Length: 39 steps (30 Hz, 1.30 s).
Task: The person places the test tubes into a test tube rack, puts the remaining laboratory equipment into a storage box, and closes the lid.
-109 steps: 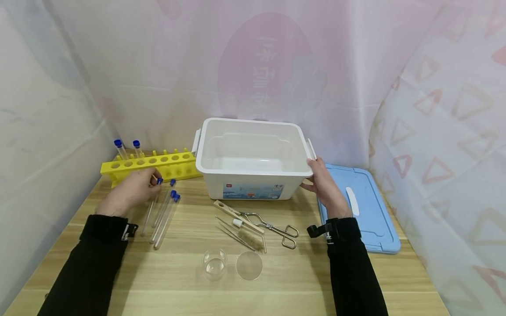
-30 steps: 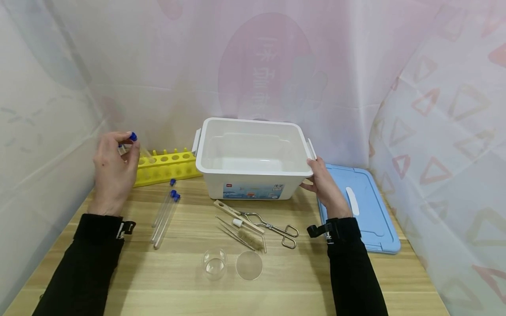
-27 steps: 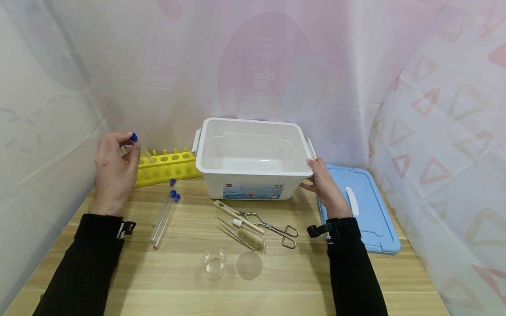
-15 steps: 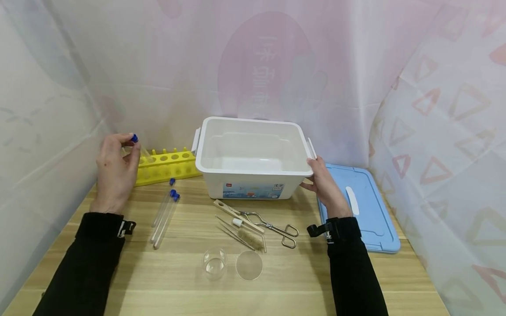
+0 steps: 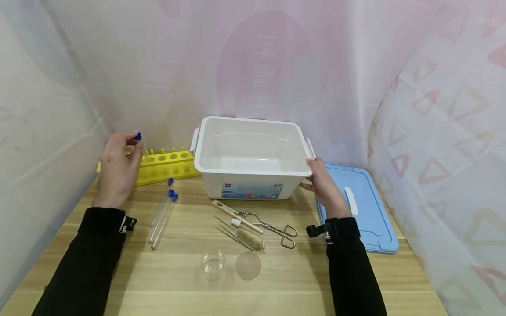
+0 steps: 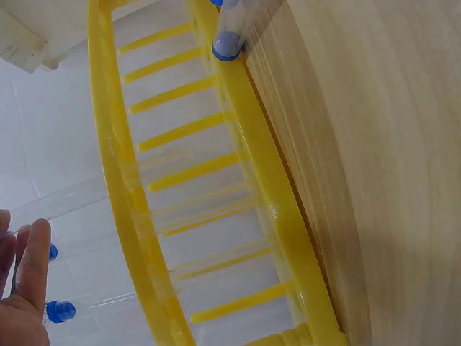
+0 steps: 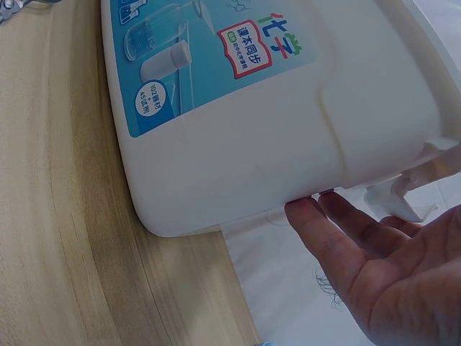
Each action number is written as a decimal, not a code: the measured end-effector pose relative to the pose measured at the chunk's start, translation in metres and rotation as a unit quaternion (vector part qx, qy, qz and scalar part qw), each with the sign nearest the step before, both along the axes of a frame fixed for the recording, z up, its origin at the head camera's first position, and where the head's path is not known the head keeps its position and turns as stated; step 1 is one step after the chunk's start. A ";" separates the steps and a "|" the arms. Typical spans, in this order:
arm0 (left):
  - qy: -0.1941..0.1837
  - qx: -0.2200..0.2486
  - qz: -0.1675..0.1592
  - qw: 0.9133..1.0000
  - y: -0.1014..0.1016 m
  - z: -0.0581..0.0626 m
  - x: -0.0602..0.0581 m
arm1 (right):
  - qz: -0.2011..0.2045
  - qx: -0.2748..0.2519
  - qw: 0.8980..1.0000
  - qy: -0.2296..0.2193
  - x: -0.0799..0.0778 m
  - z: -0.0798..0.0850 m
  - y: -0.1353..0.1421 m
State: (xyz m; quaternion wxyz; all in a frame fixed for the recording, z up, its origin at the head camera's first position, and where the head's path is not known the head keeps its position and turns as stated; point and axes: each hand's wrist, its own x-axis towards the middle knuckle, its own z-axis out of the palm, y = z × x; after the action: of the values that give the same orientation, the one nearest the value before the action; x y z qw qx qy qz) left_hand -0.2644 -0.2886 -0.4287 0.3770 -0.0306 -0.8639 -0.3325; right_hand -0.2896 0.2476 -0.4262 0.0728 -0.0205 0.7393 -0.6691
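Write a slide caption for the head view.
Left hand holds a blue-capped test tube at the yellow rack; right hand touches the white bin, blue lid nearby.

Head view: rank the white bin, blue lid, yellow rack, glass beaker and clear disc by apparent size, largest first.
1. White bin
2. Blue lid
3. Yellow rack, partly hidden by the left hand
4. Glass beaker and clear disc: too alike to rank

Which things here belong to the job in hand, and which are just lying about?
Likely job: blue-capped test tube, in left hand; yellow test-tube rack; three loose tubes; white bin, touched by right hand.

Likely lying about: crucible tongs; tweezers; bristle brush; wooden tool; beaker; clear disc; blue lid.
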 end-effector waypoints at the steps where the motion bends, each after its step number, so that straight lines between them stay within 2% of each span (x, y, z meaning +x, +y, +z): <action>1: 0.001 -0.001 -0.001 1.000 0.000 0.000 -0.001 | 0.000 0.000 1.000 0.001 0.000 0.000 0.000; 9: -0.010 -0.003 -0.002 1.000 -0.001 0.002 -0.005 | 0.001 0.002 1.000 0.006 0.001 0.001 0.000; 16: -0.015 -0.018 0.012 1.000 0.001 0.000 -0.008 | -0.001 0.000 1.000 0.002 0.000 0.001 0.000; 30: -0.026 -0.042 0.000 0.999 0.002 -0.008 -0.007 | -0.003 0.004 1.000 -0.001 0.001 0.001 -0.001; 39: -0.028 -0.047 0.000 0.999 0.005 -0.008 -0.006 | -0.005 0.003 1.000 -0.001 0.000 0.002 -0.001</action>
State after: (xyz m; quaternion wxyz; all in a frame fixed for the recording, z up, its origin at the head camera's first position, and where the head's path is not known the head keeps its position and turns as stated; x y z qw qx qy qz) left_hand -0.2700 -0.2841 -0.4371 0.3512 -0.0388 -0.8886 -0.2923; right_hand -0.2892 0.2464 -0.4246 0.0708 -0.0161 0.7410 -0.6675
